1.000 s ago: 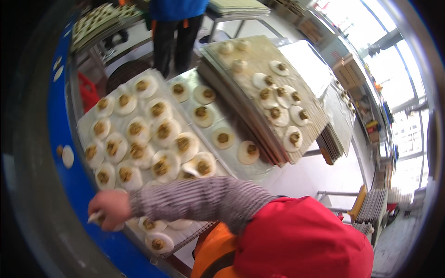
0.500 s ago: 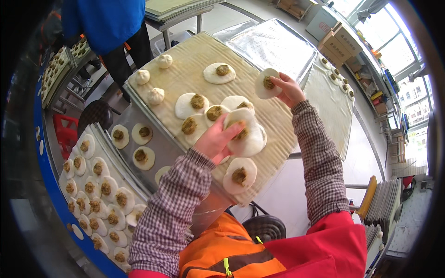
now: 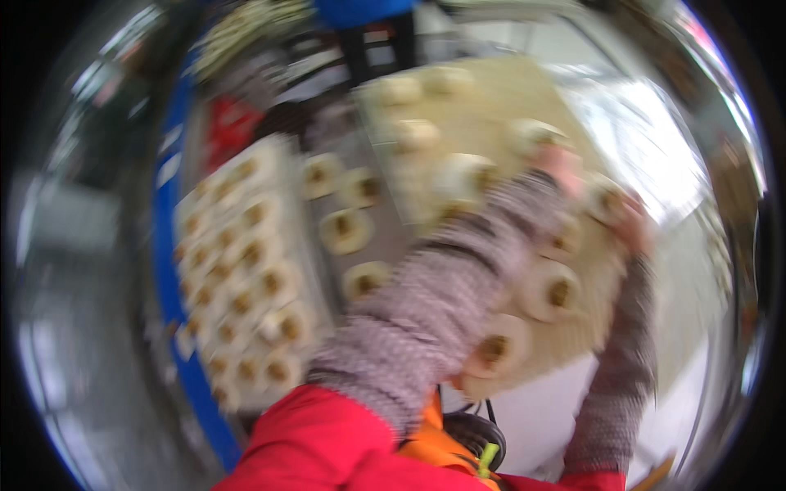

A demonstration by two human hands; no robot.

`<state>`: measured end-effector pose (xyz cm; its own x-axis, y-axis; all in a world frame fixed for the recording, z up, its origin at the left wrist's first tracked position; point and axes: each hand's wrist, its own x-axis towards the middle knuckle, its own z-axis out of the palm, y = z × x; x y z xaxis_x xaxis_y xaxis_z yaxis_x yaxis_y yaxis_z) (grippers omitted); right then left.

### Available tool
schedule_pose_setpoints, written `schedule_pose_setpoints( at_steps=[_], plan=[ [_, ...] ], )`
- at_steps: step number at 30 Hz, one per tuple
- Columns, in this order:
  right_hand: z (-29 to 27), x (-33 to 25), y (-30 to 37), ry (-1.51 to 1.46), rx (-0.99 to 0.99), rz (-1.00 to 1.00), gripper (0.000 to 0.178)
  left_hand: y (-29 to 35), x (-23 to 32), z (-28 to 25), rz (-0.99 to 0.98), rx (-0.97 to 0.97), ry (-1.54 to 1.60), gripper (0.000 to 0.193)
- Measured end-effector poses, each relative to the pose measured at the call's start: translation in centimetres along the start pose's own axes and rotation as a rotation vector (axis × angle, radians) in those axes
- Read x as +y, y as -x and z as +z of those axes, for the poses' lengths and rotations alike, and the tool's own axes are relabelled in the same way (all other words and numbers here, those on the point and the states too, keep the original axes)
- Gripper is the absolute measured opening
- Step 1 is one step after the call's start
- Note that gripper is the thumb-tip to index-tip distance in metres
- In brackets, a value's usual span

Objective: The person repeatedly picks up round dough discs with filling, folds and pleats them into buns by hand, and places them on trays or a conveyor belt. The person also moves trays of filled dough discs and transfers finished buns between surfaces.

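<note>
Motion blurs the whole view. My left hand (image 3: 560, 168) reaches across the cloth-covered board (image 3: 491, 90), against a round dough wrapper (image 3: 528, 131) near the far side; its fingers are smeared. At the board's right side, my right hand (image 3: 634, 227) has its fingers closed on the edge of another dough wrapper (image 3: 602, 196) topped with brown filling. More filled wrappers (image 3: 550, 290) lie flat on the board, one (image 3: 498, 347) near its front edge. Three closed buns (image 3: 417, 135) sit at the far left. My left sleeve hides part of the board.
To the left, a tray (image 3: 307, 213) carries many filled wrappers in rows. Several more (image 3: 345, 231) lie on a grey surface between tray and board. A shiny metal tray (image 3: 647, 135) is at the right. A person in blue (image 3: 364, 10) stands beyond; a stool (image 3: 475, 438) is below.
My view has swung left, so the board appears farther right. My left hand has gone from the middle wrappers to the board's far right part, close to my right hand, which still has a wrapper.
</note>
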<state>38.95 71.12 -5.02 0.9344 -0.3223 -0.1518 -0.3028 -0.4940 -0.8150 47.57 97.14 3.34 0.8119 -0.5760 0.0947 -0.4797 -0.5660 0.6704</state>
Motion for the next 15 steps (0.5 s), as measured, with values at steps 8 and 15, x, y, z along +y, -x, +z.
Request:
schedule_pose_setpoints(
  at_steps=[8, 15],
  plan=[
    [-2.9, -4.4, 12.0, -0.097, 0.293, -0.109, 0.035, 30.0, -8.7, -26.6, -0.211, 0.467, 0.299, 0.018],
    [16.3, -26.3, 15.9, -0.076, -0.04, -0.364, 0.025, 77.3, -22.4, -32.5, -1.594, 0.716, -0.549, 0.058]
  ],
)
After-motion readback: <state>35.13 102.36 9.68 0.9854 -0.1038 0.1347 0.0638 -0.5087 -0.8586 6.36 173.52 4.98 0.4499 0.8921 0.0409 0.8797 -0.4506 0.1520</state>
